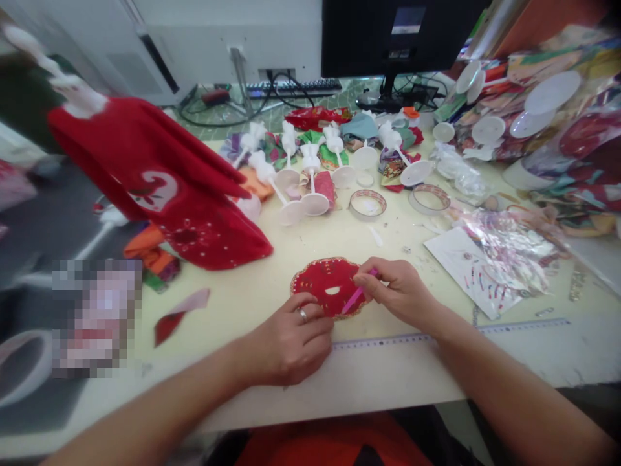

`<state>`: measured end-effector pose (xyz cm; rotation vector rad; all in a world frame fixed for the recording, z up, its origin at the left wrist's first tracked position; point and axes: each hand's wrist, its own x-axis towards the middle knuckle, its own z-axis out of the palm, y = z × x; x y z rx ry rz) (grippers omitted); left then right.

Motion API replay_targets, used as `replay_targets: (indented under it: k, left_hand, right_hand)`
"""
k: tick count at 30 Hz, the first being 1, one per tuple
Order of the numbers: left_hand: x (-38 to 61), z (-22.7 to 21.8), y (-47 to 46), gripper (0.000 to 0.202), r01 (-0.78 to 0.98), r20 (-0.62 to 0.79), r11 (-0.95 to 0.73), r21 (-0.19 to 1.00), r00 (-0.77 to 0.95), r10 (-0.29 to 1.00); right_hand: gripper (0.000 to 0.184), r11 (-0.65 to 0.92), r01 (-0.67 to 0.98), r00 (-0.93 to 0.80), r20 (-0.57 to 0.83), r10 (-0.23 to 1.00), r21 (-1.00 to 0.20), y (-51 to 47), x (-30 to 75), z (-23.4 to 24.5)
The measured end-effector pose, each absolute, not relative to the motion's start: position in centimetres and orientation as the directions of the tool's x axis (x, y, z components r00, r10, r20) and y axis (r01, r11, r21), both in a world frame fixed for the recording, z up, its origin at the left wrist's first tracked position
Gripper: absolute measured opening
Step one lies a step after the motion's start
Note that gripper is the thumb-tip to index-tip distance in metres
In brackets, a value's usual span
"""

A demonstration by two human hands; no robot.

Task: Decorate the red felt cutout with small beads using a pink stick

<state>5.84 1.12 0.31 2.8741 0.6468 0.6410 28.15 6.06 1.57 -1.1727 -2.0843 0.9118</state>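
A round red fabric piece [326, 282] with a beaded gold edge lies flat on the cream table [272, 272] in front of me. My left hand [290, 336], a ring on one finger, presses its fingers down on the piece's near edge. My right hand [395, 289] pinches a thin pink stick [356, 296] whose tip rests on the red fabric near a small white spot.
A red doll dress [160, 181] stands at the left. White plastic doll stands [310, 175] and two tape rolls [367, 204] sit behind the piece. Plastic bags with decorations [490, 259] lie right. A monitor [398, 39] stands at the back. A ruler strip [451, 333] runs along the near edge.
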Motion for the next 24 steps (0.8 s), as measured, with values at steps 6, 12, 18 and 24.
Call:
replay_targets:
  k: [6,12,18,24]
  left_hand:
    - [5.7,-0.3,1.2,0.007,0.371,0.382,-0.905,0.209,0.821,0.425]
    - [5.7,-0.8,1.2,0.004,0.364,0.421,-0.91,0.196,0.807,0.414]
    - [5.7,-0.9,1.1,0.005,0.357,0.422,-0.913,0.197,0.81,0.408]
    - [5.8,-1.1,1.2,0.004,0.371,0.436,-0.907,0.2,0.795,0.421]
  right_hand:
    - [0.036,0.379,0.532,-0.452,0.124,0.883,-0.757,6.0,28.1,1.7]
    - [0.035,0.381,0.507,-0.466,0.126,0.876,-0.773,6.0,28.0,1.6]
    - [0.034,0.379,0.494,-0.467,0.129,0.875,-0.782,6.1,27.7,1.7]
    - [0.034,0.388,0.492,-0.475,0.133,0.87,-0.78,6.1,27.7,1.6]
